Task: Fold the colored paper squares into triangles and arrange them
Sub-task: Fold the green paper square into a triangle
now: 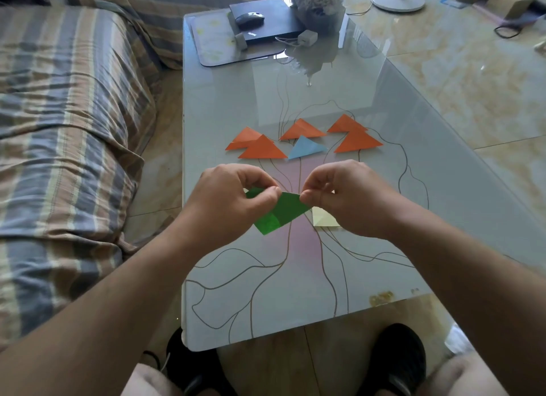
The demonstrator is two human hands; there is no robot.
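Note:
A green paper [280, 214] is held just above the glass table [295, 292], partly folded. My left hand [233, 194] pinches its left upper edge and my right hand [351, 194] pinches its right upper corner. Beyond the hands lie several folded orange triangles: one pair at the left [260, 148], one in the middle [301, 129] and a pair at the right [354, 138]. A light blue triangle [305, 148] lies between them. A pale yellow paper [322, 218] rests on the table, partly hidden under my right hand.
A striped sofa [68, 129] runs along the table's left side. At the far end sit a black laptop [266, 20] with a mouse [249, 18], a mat [218, 46], a charger [307, 38] and a flower pot [319, 5]. My shoes [396, 357] show under the near edge.

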